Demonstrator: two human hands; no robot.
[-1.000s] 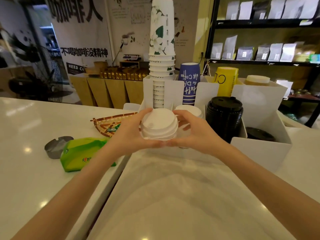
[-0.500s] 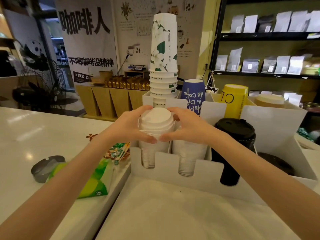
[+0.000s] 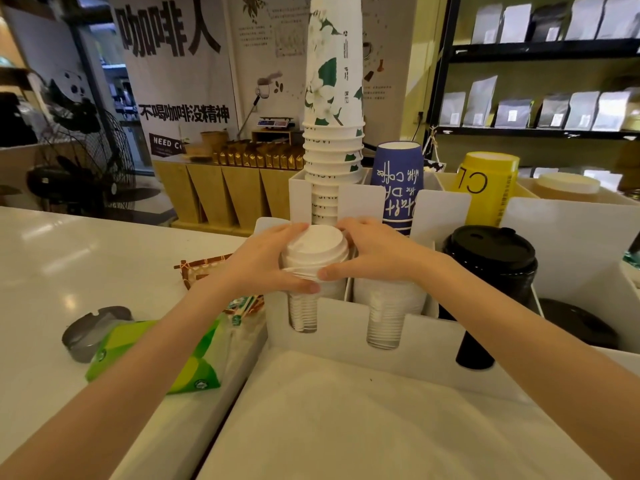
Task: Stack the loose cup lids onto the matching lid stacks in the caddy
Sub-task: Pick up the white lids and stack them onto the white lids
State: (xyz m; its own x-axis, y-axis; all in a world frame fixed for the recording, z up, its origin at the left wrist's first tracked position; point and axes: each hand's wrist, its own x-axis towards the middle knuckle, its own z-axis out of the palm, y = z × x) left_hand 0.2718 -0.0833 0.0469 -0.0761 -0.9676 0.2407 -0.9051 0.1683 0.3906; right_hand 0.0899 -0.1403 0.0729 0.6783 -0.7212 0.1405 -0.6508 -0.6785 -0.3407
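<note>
A small pile of white cup lids (image 3: 317,245) sits on top of the left white lid stack (image 3: 303,311) in the white caddy (image 3: 343,332). My left hand (image 3: 263,263) grips the pile from the left, thumb under its rim. From the right, my right hand (image 3: 374,251) holds the same pile, thumb at the front. A second white lid stack (image 3: 386,317) fills the middle slot, partly hidden by my right hand. To the right stands a black lid stack (image 3: 491,258).
Behind the lids the caddy holds stacked flowered cups (image 3: 332,98), blue cups (image 3: 400,181) and yellow cups (image 3: 488,185). A green packet (image 3: 156,358) and a grey ashtray (image 3: 88,330) lie on the left counter. A black lid (image 3: 576,322) rests at the caddy's right.
Both hands carried the white lids away from me and lowered them onto the left white stack in the caddy. The camera moved closer.
</note>
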